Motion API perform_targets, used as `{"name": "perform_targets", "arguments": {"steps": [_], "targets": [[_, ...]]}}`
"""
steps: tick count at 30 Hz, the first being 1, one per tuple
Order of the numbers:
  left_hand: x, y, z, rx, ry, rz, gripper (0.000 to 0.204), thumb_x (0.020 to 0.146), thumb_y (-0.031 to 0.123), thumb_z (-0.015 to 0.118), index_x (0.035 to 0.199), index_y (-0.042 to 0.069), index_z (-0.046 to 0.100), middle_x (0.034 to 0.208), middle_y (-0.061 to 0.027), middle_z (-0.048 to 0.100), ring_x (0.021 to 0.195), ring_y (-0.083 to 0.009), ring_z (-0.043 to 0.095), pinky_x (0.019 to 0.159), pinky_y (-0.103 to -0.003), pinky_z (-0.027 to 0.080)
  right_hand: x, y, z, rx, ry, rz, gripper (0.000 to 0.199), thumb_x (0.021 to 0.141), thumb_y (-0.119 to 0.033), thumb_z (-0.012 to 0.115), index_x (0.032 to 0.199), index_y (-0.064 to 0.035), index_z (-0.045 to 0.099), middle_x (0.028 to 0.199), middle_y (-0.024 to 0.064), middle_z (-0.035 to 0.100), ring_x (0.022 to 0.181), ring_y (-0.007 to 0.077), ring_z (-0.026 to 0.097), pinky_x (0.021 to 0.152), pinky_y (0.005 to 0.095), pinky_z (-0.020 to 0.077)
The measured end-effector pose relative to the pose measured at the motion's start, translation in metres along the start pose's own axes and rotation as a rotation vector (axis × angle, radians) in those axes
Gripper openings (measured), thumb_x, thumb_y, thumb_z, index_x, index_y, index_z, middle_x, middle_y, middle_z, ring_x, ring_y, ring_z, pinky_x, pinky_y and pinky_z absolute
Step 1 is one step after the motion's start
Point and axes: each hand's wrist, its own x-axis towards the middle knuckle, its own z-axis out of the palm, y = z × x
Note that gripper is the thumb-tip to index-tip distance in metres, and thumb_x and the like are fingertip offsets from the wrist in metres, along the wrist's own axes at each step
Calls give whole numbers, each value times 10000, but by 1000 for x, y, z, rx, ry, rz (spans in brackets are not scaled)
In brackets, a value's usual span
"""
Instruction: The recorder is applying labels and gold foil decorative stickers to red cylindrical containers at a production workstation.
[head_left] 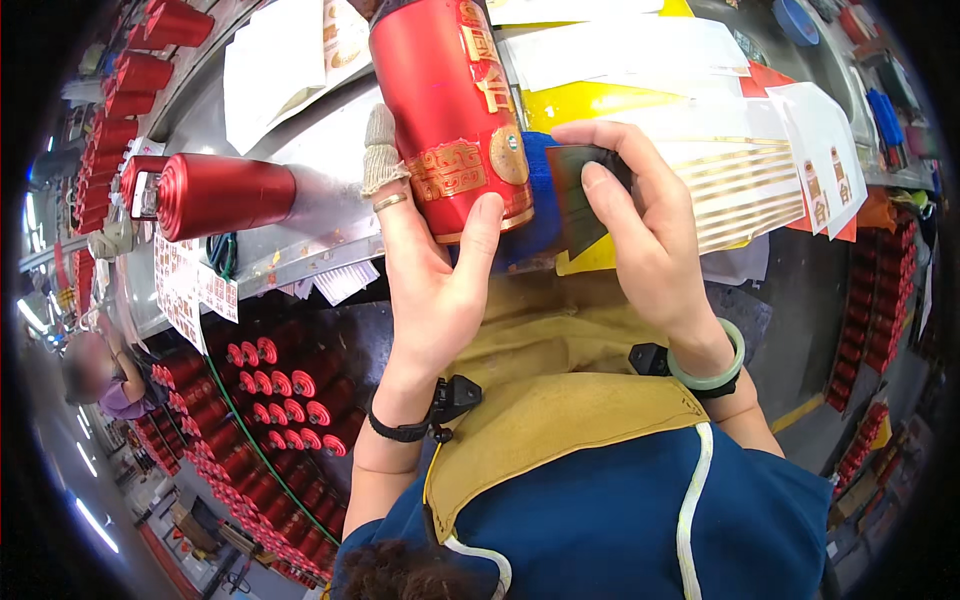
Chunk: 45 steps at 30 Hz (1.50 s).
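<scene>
My left hand [437, 275] is closed round the lower part of a red metal flask [425, 95], which lies tilted on the bench with its base toward me. Gold patterned decals [447, 172] and a round gold emblem show on its side. A knitted cover [381, 152] sits on one of my left fingers. Just right of the flask, my right hand [655, 235] pinches a thin dark flat piece [573, 195] between thumb and fingers; its kind is unclear. Under the flask and beside this piece lies a blue pad or cloth [537, 205].
Another red flask [235, 197] lies on the bench at left, near dark-handled scissors [222, 255]. Decal sheets [725, 185] and white papers [280, 75] cover the bench. Many red flasks [230, 450] stand in rows below left. A person [115, 375] is at far left.
</scene>
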Motion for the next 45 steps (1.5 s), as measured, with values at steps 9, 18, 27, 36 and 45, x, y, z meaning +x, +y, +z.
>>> {"name": "perform_targets", "arguments": {"steps": [9, 18, 27, 36, 45], "targets": [[-10, -20, -9, 200, 23, 302, 1183, 762, 45, 917, 1648, -20, 136, 1658, -207, 322, 1451, -285, 456, 1154, -401, 445, 1, 4, -9, -37, 144, -41, 393, 963, 51, 562, 1355, 25, 570, 1187, 91, 645, 1137, 154, 596, 1007, 302, 468], [-7, -18, -11, 752, 255, 535, 772, 696, -2, 895, 1412, -29, 607, 1415, -170, 643, 1194, -310, 643, 1022, -393, 524, 12, -27, -13, -472, 41, -712, 238, 740, 38, 734, 966, -21, 774, 932, 81, 728, 886, 267, 695, 817, 352, 546], [-7, -17, -10, 630, 278, 548, 770, 609, -175, 632, 1367, -35, 638, 1370, -159, 669, 1188, -316, 633, 996, -399, 543, -6, -24, 7, -612, -140, -820, 337, 630, -136, 727, 950, -63, 805, 1005, 34, 748, 873, 214, 622, 752, 344, 517], [-12, -42, -27, 576, 272, 508, 659, 734, 20, 861, 1344, -66, 627, 1333, -203, 689, 1071, -344, 684, 899, -376, 577, -7, -23, -2, -637, -154, -793, 311, 635, -103, 717, 939, -58, 765, 979, 37, 730, 858, 229, 665, 738, 348, 528], [-10, -38, -25, 896, 234, 575, 733, 698, 7, 827, 1394, -20, 600, 1379, -169, 622, 1251, -390, 609, 1118, -549, 447, -8, -18, -1, -587, -92, -693, 252, 709, -49, 703, 926, -79, 828, 977, 26, 782, 845, 216, 632, 737, 327, 506]]}}
